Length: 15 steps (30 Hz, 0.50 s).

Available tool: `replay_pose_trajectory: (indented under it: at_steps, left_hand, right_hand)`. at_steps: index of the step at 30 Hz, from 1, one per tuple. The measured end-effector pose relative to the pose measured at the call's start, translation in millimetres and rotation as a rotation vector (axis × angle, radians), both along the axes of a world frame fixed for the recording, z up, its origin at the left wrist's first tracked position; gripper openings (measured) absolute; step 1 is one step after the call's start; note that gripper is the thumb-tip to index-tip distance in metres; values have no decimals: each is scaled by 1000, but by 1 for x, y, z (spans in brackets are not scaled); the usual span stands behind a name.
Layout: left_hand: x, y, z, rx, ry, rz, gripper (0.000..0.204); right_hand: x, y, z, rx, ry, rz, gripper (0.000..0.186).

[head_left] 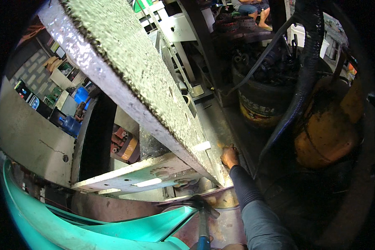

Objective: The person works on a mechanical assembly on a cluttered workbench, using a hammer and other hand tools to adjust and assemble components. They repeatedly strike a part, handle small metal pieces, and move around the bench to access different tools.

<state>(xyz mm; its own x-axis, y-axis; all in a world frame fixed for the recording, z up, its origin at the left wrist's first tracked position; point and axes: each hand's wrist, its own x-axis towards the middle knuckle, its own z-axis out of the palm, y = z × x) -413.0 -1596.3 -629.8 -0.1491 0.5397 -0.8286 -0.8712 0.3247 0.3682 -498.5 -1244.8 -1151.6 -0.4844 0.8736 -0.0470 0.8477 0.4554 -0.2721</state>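
My right arm, in a dark sleeve, reaches forward from the lower edge. My right hand (229, 156) is closed beside the lower end of a thick, pale, rough-surfaced beam (133, 79); what its fingers hold, if anything, is hidden. A small white tab (202, 146) sticks out from the beam just left of that hand. At the bottom edge, my left hand (233, 247) shows only in part, closed around a hammer (203, 227) with a blue grip. The hammer's dark head points away from me, near the foot of a pale drilled plate (133, 177) that meets the beam.
Curved turquoise panels (154, 225) fill the lower left. On the right stand a drum (262, 102) of dark greasy parts, a hanging black hose (304, 91) and an orange-brown rounded object (327, 143). Blue water jugs (71, 125) stand far left. A person (254, 10) sits at the back.
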Motion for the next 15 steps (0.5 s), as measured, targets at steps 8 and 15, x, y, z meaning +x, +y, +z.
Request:
replay_pose_trajectory:
  at_steps: [8,15]
  left_hand:
    - [-4,-1,-1,-18,-8,-31,17]
    - [-2,1,-1,24,28,16,13]
  right_hand:
    - [-12,14,-27,36,24,-42,31]
    - [4,9,-12,-123,287,-203,50]
